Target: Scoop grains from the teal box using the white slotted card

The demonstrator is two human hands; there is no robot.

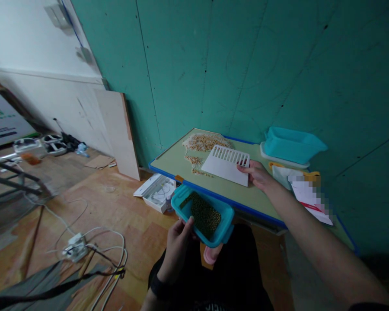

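Note:
My left hand grips the near rim of a teal plastic box partly filled with small green beans, held just below the front edge of a green table. My right hand reaches across the table and pinches the right end of a flat white slotted scraper lying on the tabletop. A spread of yellowish beans lies on the table beyond the scraper, with a few strays near its left edge.
A second teal box sits on a white lid at the table's back right, papers beside it. An open white box lies on the wooden floor. Cables and a power strip lie at left. A board leans on the wall.

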